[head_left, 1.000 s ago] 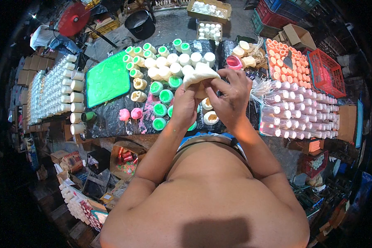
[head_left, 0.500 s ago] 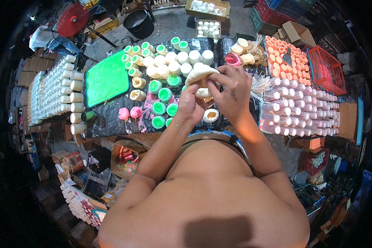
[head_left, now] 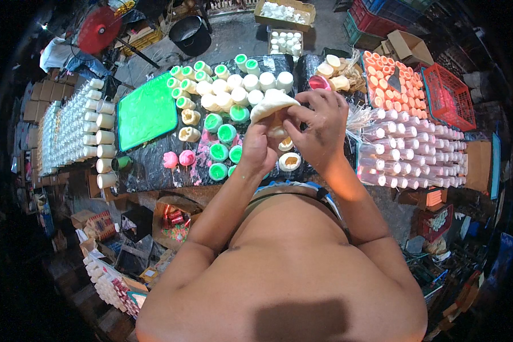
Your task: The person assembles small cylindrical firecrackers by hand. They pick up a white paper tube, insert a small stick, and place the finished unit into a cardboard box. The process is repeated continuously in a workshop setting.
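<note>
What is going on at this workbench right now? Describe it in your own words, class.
A person stands over a dark worktable, holding a cream-coloured rubbery mould up in both hands. The left hand grips it from below while the right hand pinches and peels at its edge. Below the hands sit green-filled moulds, two small pink pieces and a green tray. Rows of white cylinders line the left side, with pale tubes stacked on the right.

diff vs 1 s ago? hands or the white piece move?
Barely. Both hands keep hold of the cream-white mould piece above the table: left hand beneath it, right hand beside it, its fingers shifted slightly on the piece. Nothing taken or let go. Green-topped moulds, green tray and pink pieces unchanged.
</note>
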Demonstrator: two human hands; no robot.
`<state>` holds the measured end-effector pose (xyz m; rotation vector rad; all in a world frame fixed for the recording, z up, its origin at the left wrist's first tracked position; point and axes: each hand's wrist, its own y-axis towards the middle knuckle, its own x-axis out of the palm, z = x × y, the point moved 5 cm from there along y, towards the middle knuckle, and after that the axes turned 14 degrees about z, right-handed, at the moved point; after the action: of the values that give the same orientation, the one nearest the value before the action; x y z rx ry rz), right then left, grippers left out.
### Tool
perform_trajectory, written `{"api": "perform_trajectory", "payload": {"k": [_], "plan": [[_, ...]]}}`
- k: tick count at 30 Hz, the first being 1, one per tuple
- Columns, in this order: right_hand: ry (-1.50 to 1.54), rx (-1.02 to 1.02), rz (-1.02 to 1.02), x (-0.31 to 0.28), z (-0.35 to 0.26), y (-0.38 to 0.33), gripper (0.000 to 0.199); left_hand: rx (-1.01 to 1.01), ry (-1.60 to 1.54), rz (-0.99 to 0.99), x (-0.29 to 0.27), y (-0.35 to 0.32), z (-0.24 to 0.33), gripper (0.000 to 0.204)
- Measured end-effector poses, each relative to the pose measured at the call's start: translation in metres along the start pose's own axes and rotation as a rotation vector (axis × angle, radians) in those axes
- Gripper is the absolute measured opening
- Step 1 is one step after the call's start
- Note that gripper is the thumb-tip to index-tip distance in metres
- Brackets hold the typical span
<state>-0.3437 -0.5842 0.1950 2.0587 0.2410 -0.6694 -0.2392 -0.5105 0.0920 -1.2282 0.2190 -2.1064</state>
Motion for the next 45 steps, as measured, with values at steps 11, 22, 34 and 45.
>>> {"api": "perform_trajectory", "payload": {"k": [11, 22, 34, 45], "plan": [[0.002, 0.114, -0.052, 0.022, 0.019, -0.012, 0.013, 0.423, 0.413, 0.079, -0.02, 0.01, 0.01, 0.07], [0.432, 0.533, -0.151, 0.039, 0.034, -0.024, 0.022, 1.019, 0.928, 0.054, 0.005, -0.02, 0.038, 0.041], [-0.039, 0.175, -0.09, 0.025, 0.023, -0.035, 0.009, 1.041, 1.058, 0.071, -0.017, -0.013, 0.023, 0.045], [0.14, 0.527, -0.046, 0.05, 0.028, -0.084, 0.017, 1.075, 1.19, 0.037, -0.036, -0.019, 0.021, 0.036]]}}
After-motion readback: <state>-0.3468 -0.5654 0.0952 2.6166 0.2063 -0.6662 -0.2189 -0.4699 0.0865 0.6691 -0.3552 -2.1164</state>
